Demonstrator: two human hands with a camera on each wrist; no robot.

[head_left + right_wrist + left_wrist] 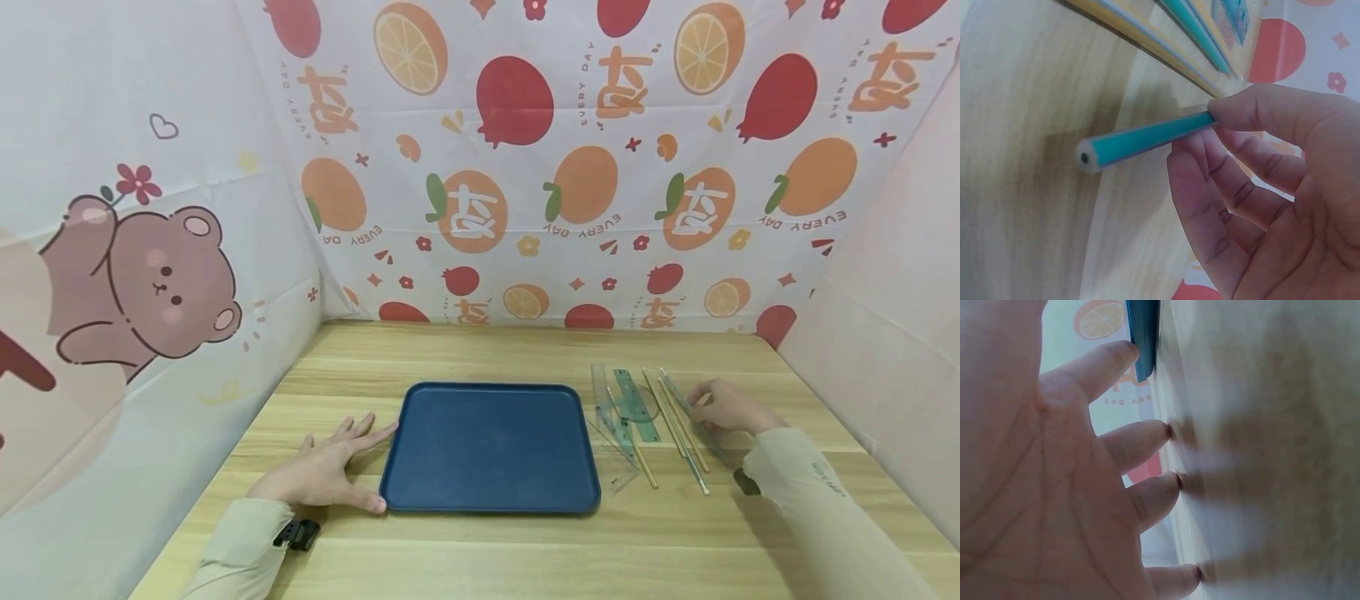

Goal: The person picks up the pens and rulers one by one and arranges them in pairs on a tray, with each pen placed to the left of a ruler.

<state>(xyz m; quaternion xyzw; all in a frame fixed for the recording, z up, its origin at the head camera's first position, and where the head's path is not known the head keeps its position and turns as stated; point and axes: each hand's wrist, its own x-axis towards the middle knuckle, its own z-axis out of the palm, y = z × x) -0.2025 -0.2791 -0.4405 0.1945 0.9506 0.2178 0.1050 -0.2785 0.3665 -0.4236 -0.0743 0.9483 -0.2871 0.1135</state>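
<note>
A dark blue rectangular tray (491, 450) lies flat on the wooden table. My left hand (326, 467) is at its left side, fingers spread, with the thumb and index fingertip at the rim. In the left wrist view, the index fingertip touches the tray's edge (1143, 344), while other fingertips rest on the table. My right hand (731, 408) pinches a teal pencil (1147, 139) between thumb and fingers, at the right of a group of pencils. The held pencil's blunt end, with a dark lead core, points toward the wrist camera. Several other pencils (678, 421), gold and teal, lie beside it.
Between tray and pencils lie a clear ruler (598, 385), a green ruler (647, 427) and a clear set square (624, 479), partly overlapping. A printed fruit curtain (517, 275) hangs behind the table, and a bear-print curtain (165, 283) stands along the left.
</note>
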